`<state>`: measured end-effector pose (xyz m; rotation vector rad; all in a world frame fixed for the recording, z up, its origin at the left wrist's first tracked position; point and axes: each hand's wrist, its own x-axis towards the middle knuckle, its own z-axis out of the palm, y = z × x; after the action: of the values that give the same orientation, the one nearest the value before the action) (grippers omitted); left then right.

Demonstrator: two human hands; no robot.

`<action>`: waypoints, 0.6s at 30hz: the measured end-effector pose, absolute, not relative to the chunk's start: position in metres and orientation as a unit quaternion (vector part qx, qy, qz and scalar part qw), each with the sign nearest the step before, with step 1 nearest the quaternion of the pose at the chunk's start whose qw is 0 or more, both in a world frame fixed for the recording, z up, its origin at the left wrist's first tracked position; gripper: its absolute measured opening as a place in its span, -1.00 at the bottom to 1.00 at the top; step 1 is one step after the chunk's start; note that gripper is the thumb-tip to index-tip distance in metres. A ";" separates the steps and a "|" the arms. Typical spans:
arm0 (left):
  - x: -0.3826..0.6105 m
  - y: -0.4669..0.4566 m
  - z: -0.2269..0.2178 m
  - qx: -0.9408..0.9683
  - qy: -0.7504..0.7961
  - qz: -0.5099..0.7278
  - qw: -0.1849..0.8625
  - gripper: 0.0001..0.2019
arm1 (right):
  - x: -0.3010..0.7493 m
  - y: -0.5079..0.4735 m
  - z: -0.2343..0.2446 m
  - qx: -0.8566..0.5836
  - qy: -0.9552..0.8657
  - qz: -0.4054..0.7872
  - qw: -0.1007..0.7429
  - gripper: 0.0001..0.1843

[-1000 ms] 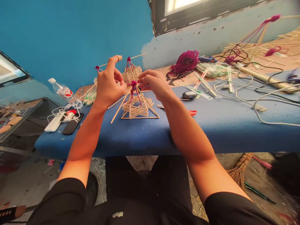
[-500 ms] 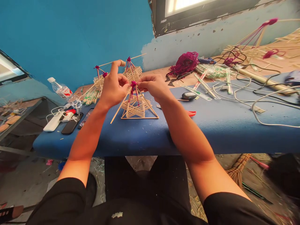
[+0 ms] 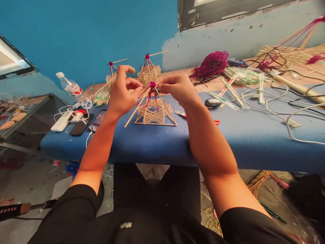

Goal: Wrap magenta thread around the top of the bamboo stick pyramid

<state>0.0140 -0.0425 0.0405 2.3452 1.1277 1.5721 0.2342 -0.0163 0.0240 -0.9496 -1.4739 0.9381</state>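
A small pyramid-shaped frame of thin bamboo sticks (image 3: 155, 115) stands upright on the blue table, with a stacked lattice inside. Magenta yarn (image 3: 152, 84) is knotted around its peak, and strands run down from it. At the left of the peak, my left hand (image 3: 124, 90) pinches a yarn end between thumb and finger, its index finger raised and wearing a tan fingertip cover. My right hand (image 3: 179, 88) is closed on yarn at the right of the knot; its fingertips partly hide the strand. One long stick slants down to the left from the peak.
Two similar stick frames, one at back right (image 3: 149, 73), stand behind. To the left are a plastic bottle (image 3: 73, 88), a black phone (image 3: 79, 128) and a white power bank (image 3: 61, 122). A magenta yarn bundle (image 3: 213, 66), wrapped sticks, a computer mouse (image 3: 212, 103), a red-handled cutter (image 3: 180, 114) and cables lie right.
My hands have drawn slightly apart on either side of the knot. The view has shifted, so the frame appears a little further right and higher. The cutter blade shows more now.
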 end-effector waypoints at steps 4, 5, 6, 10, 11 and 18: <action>-0.037 -0.075 0.024 0.729 0.405 0.551 -0.005 -0.58 | 0.241 -0.011 0.021 -0.419 -0.628 0.354 0.552 -0.90; -0.056 -0.085 0.017 0.717 0.443 0.539 -0.020 -0.60 | 0.242 -0.011 0.021 -0.430 -0.620 0.348 0.557 -0.89; -0.077 -0.096 0.009 0.694 0.484 0.531 -0.040 -0.62 | 0.241 -0.010 0.021 -0.441 -0.611 0.343 0.560 -0.87; -0.152 -0.135 -0.033 0.629 0.627 0.450 -0.089 -0.62 | 0.238 -0.012 0.023 -0.464 -0.592 0.334 0.568 -0.85; -0.165 -0.143 -0.043 0.631 0.644 0.424 -0.086 -0.58 | 0.237 -0.012 0.023 -0.462 -0.592 0.330 0.573 -0.84; -0.189 -0.162 -0.072 0.660 0.663 0.345 -0.072 -0.24 | 0.235 -0.014 0.022 -0.456 -0.596 0.319 0.579 -0.77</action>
<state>-0.1887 -0.1622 -0.0719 2.1755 2.1846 1.1362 0.2348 -0.0138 0.0218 -1.0661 -1.3925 0.7452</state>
